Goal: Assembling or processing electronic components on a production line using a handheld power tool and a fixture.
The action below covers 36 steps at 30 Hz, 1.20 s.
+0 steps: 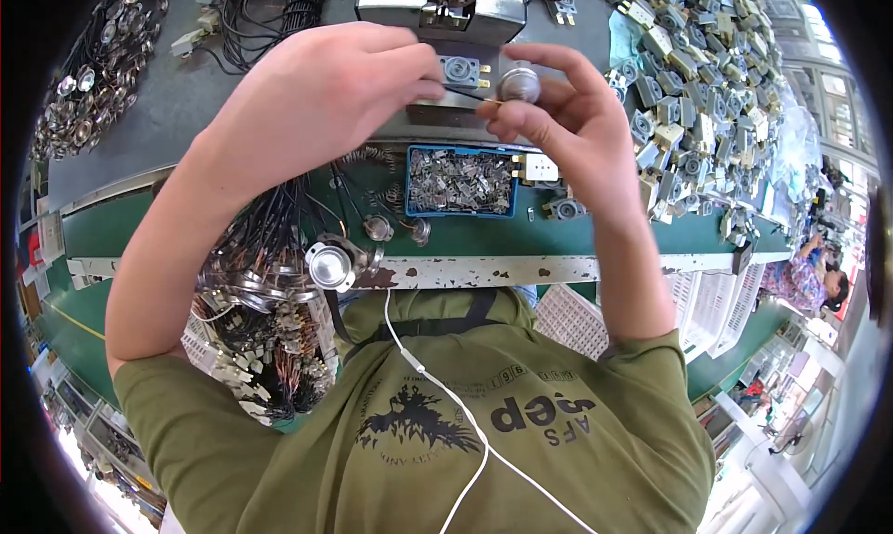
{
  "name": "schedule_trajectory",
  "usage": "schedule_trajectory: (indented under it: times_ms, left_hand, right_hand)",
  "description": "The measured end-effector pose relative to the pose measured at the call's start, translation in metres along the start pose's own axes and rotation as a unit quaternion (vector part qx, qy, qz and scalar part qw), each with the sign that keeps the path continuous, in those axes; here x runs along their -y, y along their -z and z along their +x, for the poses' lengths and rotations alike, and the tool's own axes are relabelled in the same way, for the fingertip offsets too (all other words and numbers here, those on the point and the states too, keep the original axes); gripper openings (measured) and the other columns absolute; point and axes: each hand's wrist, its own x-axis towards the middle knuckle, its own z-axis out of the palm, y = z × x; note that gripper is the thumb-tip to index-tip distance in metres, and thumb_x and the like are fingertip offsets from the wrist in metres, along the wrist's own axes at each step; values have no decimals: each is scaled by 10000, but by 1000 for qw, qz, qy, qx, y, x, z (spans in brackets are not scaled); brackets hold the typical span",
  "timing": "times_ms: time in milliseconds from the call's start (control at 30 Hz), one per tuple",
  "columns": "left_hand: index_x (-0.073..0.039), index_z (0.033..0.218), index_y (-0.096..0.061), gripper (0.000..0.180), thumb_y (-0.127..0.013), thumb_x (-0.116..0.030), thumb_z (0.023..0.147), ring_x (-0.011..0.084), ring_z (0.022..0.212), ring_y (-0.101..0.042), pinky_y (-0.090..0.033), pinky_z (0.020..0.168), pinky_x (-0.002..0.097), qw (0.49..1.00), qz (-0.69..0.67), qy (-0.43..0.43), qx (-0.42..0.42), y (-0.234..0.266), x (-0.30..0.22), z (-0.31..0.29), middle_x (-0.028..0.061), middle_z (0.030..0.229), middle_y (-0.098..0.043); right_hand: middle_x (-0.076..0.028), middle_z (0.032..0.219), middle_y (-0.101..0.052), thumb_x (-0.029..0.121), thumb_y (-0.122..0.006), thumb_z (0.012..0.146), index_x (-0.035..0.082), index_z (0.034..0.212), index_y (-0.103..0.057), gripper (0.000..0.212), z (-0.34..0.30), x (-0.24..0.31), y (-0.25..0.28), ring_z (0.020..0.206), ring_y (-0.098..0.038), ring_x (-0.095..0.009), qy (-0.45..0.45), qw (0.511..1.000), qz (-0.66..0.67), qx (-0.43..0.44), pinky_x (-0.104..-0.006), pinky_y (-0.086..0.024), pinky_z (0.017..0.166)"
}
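Note:
My left hand [339, 83] is closed, its fingertips pinching a thin black wire [465, 94]. The wire runs across to my right hand [581, 115], where its coppery end meets the thumb and index finger. Those right fingers hold a round silver metal part [518, 84], domed and disc-shaped. Whether the wire is joined to that part, I cannot tell. Between and just behind my hands lies a grey block with brass terminals [460, 71], at the base of a metal machine [442, 8]. Part of this base is covered by my left fingers.
A blue bin [406, 192] of small metal clips sits in front of my hands, a white block [539, 168] beside it. Grey switch blocks [698, 97] pile up at right. Round metal parts with wires [93, 83] lie at far left; more bundles [265, 255] hang near the table edge.

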Motion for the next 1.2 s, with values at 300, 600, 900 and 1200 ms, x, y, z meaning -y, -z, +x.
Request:
schedule_trajectory:
  times_ms: [300, 600, 900, 1200]
  left_hand:
    - [-123, 893, -662, 229, -744, -336, 893, 237, 768, -656, -537, 657, 375, 996, 58, -52, 41, -2, -3, 5, 35, 722, -610]
    - [-92, 837, -623, 241, -791, -264, 834, 241, 725, -605, -500, 646, 384, 998, 41, -40, 26, -11, -1, 1, 38, 720, -575]
    - [-140, 1079, -694, 254, -762, -261, 867, 260, 730, -646, -519, 647, 401, 996, -19, 2, 92, -3, -17, 2, 65, 723, -600]
    - [-135, 1258, -618, 317, -676, -240, 964, 302, 856, -727, -545, 755, 407, 956, -128, 216, 152, -8, 13, 34, 129, 866, -738]
  right_hand:
    - [-54, 1007, -730, 85, -682, 1010, 23, 1380, -631, 378, 0, 1, 1, 875, -678, -90, -11, 998, -56, 24, -257, -566, 807]
    - [-77, 1107, -727, 53, -651, 1022, -20, 1382, -623, 368, -11, -3, -9, 964, -695, -110, 6, 999, -48, 3, -266, -576, 859]
    - [-100, 1164, -720, 65, -607, 1043, 9, 1412, -595, 374, -14, -6, 13, 1044, -663, -112, -2, 995, -89, -52, -280, -542, 890]
    - [-204, 1258, -691, 48, -558, 1054, -24, 1463, -516, 417, 4, 10, 23, 974, -704, -181, 148, 971, -71, -176, -288, -559, 821]
